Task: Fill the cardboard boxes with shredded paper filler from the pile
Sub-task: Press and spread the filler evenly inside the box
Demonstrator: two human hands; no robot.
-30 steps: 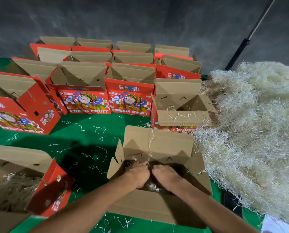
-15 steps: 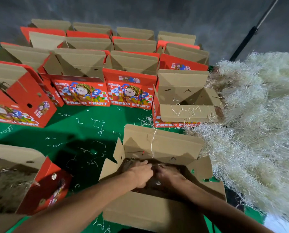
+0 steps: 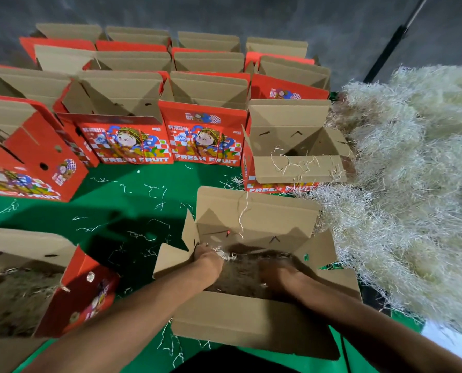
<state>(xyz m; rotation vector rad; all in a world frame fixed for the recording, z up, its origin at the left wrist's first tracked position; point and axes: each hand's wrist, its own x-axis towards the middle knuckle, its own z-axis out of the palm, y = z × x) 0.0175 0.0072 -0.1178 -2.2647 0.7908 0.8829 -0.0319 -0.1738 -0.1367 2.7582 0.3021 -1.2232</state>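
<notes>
Both hands down in the near open box [image 3: 254, 316], pressing the shredded paper [image 3: 240, 275] flat. Left hand [image 3: 208, 261] sits at the box's left inner corner w/ a few pale strands at the knuckles; right hand [image 3: 278, 273] lies in shadow, so can't tell if either hand's fingers clench or lie flat. To do it well, prob. spread filler evenly into the corners and keep the flaps out. Big pile [image 3: 412, 197] lies just right of the box. Green worktop [image 3: 111, 211] carries stray strands and rows of red fruit boxes [image 3: 205, 135]; grey wall [image 3: 224, 12] behind.
</notes>
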